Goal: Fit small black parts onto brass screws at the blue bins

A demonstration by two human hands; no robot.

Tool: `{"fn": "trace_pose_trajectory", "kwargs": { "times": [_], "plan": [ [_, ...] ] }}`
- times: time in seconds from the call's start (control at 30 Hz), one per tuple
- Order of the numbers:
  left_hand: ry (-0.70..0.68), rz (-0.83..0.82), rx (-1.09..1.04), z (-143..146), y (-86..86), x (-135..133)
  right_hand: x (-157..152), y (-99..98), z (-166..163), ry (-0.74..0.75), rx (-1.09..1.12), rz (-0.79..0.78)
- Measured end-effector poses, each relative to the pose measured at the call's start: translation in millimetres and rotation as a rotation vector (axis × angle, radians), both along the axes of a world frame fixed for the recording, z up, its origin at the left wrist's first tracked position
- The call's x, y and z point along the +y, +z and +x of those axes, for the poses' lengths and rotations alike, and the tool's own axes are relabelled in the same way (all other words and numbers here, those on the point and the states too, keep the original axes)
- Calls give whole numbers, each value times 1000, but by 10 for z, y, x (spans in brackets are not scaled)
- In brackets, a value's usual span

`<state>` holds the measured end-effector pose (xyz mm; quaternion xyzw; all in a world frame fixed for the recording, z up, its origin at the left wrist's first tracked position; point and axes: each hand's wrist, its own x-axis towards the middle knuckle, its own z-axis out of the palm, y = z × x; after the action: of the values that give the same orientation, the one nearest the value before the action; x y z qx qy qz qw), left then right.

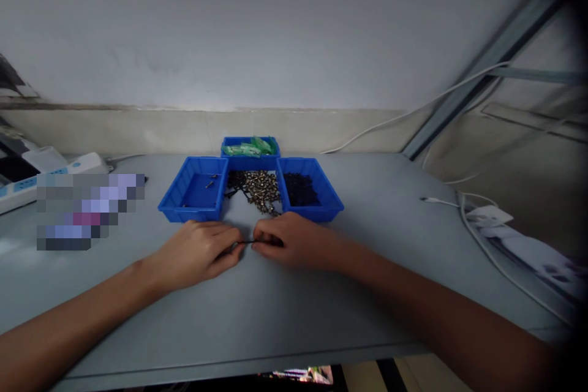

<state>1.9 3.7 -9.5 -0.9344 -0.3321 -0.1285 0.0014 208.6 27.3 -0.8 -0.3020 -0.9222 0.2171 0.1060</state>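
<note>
Low over the grey table (pixel 275 312), my left hand (pixel 206 250) and my right hand (pixel 294 240) meet fingertip to fingertip. Between them runs a small thin dark piece (pixel 248 242), pinched at both ends; its kind is too small to tell. Just beyond my hands lies a pile of brass-coloured metal parts (pixel 263 188), with small black parts (pixel 236 179) at its left. The left blue bin (pixel 172 201) holds a few small metal pieces. In the right blue bin (pixel 331 196) is a heap of small black parts (pixel 301 188).
Behind the pile, a third blue bin (pixel 250 160) holds green plastic packets (pixel 252 147). A white power strip (pixel 87 164) and a pixelated object (pixel 89 214) lie at left. White cables (pixel 487 254) run along the right side beside a metal post (pixel 478 61).
</note>
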Motion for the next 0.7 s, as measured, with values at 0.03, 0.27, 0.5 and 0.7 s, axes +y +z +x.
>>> {"fn": "trace_pose_trajectory", "kwargs": {
  "times": [0.03,0.27,0.5,0.7],
  "plan": [
    [-3,-1,-15,2,4,-5,5,-6,-1,-2,-1,16],
    [-23,0,-119,29,15,-26,-17,9,-47,25,-30,14],
    [-61,-87,-106,12,-7,-2,4,-3,-67,34,-69,12],
    [-17,-106,-124,14,24,-24,23,-30,-43,2,-50,-4]
  ]
}}
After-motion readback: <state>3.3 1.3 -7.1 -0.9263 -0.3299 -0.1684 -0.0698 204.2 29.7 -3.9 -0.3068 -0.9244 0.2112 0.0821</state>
